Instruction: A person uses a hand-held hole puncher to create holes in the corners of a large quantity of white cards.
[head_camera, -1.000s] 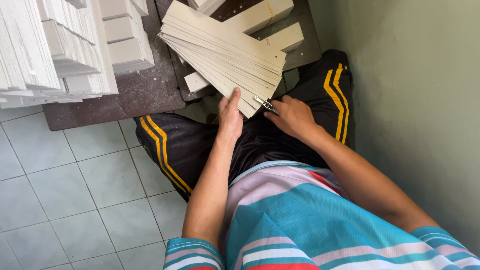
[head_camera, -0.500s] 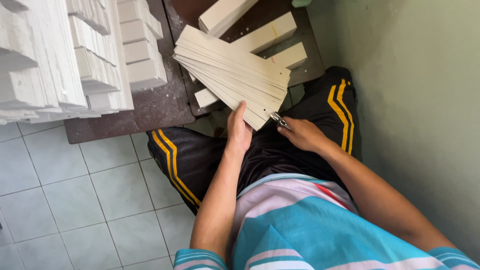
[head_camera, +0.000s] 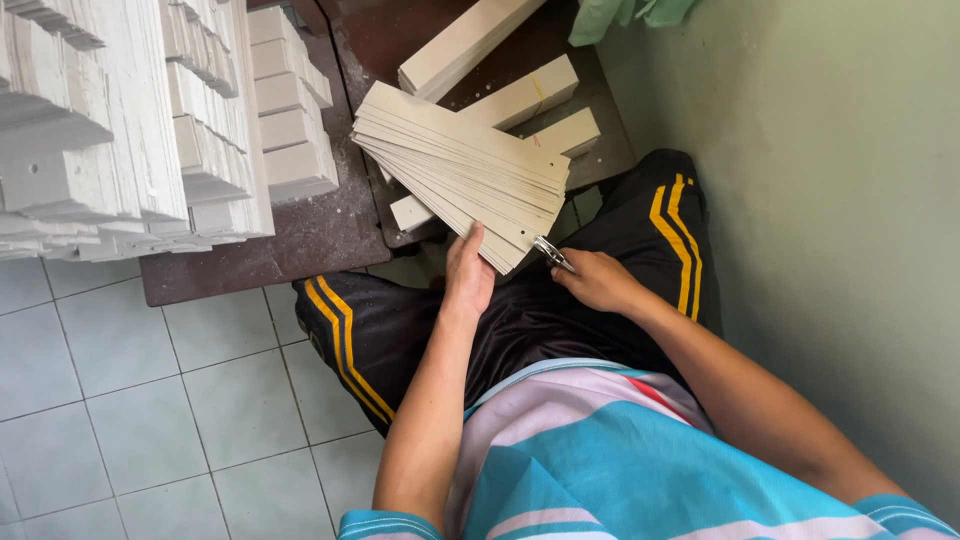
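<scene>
Looking down from the head camera, a seated person in black shorts with yellow stripes (head_camera: 345, 335) steadies a fanned stack of thin pale cardboard strips (head_camera: 465, 170) with the left hand (head_camera: 468, 272), fingers closed around the stack's near edge where it overhangs a dark brown low table (head_camera: 300, 240). The right hand (head_camera: 598, 282) is curled shut around small metal pliers (head_camera: 552, 252), whose tip touches the near corner of the strips. Stacks of white strips (head_camera: 120, 130) stand to the left on the table.
</scene>
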